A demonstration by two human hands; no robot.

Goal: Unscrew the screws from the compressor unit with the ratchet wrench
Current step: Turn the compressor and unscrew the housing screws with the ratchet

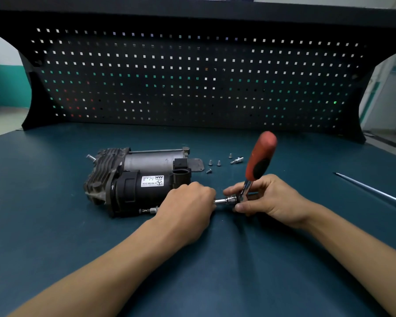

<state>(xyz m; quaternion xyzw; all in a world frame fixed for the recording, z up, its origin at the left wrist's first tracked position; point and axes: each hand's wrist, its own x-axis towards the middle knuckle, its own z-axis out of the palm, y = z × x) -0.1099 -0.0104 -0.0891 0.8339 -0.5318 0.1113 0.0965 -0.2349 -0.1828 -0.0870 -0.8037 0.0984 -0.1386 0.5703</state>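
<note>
The compressor unit (pixel 137 179) lies on its side on the blue bench, a black motor cylinder in front and a grey finned head at the left. My left hand (pixel 188 202) rests against its right end, closed around the chrome extension bar (pixel 224 200). The ratchet wrench (pixel 260 160) stands upright with its red and black handle pointing up; my right hand (pixel 268 197) grips its head and the socket joint. Several loose screws (pixel 214 163) lie behind the hands. A screw (pixel 91 158) sticks out of the finned head, another fitting (pixel 150 210) at the front.
A small chrome socket bit (pixel 237 160) lies by the loose screws. A long thin metal rod (pixel 373 191) lies at the right on the bench. A black pegboard (pixel 192 81) stands along the back edge.
</note>
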